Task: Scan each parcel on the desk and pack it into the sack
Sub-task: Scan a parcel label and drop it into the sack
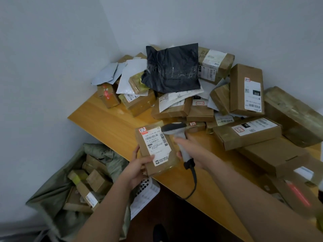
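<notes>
1. Sack, at 8 o'clock on the floor beside the desk: mouth open, several brown boxes already inside. Packing is judged partly done.
2. Left hand, at 6 o'clock: fingers curled round the lower edge of a small brown parcel, thumb on its face. The parcel is held just above the near desk edge, tilted, with the white label turned up toward the camera.
3. Scanner, just right of centre: grey head sits at the parcel's upper right corner, close over the label's barcode. Whether it touches the parcel cannot be told. Its black cord hangs down past the desk edge.
4. Right hand, at 5 o'clock: wrapped round the scanner handle, firm grip. Trigger finger is hidden.
5. Desk, from 12 to 3 o'clock: heap of unscanned parcels, brown boxes, white mailers and a black plastic bag on top, well apart from the hands.
6. Step in hand, as judged: scanning this parcel's barcode.
7. Next move calls for: holding the label flat to the scanner until it reads, then swinging the left hand toward 8 o'clock and dropping the parcel into the sack mouth; the right hand keeps the scanner.
</notes>
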A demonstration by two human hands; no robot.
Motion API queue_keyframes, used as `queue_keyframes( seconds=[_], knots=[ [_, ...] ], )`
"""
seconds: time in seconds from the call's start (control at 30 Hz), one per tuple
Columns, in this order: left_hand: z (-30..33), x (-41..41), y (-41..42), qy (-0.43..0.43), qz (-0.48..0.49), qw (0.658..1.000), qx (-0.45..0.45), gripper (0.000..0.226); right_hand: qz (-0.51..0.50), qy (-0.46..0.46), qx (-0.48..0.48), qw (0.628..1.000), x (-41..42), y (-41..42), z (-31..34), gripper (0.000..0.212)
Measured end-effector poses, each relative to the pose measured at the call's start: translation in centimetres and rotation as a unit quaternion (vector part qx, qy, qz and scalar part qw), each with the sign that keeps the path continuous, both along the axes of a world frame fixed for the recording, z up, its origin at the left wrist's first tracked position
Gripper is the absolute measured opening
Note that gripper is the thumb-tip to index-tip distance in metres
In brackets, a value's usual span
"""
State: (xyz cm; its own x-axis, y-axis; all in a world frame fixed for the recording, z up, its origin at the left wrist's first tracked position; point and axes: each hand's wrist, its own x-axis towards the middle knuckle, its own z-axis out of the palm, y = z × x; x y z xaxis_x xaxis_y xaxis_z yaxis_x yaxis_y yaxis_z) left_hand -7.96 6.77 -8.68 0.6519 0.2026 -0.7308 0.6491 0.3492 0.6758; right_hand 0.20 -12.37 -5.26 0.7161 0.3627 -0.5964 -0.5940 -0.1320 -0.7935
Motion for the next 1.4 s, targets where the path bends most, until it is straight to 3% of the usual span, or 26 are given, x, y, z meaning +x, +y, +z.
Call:
queue_keyframes(
  seconds=[0.17, 0.6, 1.13, 1.4],
  knots=[
    [2.8, 0.7, 1.4, -0.029, 0.076, 0.996, 0.042, 0.101, -0.01, -0.033, 0.013, 0.999, 1.2, 1.4, 4.9, 0.028],
    [7.5, 1.7, 5.1, -0.09, 0.214, 0.972, 0.026, 0.099, 0.125, -0.18, 0.014, 0.976, -1.3, 2.0, 17.8, 0.026],
    [7.6, 0.9, 7.4, -0.058, 0.258, 0.964, 0.003, 0.093, 0.102, -0.189, 0.023, 0.976, -3.4, 2.5, 21.3, 0.037],
    [7.6, -1.1, 9.5, -0.061, 0.271, 0.961, 0.009, 0.087, 0.113, -0.171, 0.037, 0.978, -4.5, 5.0, 21.6, 0.031]
  ],
)
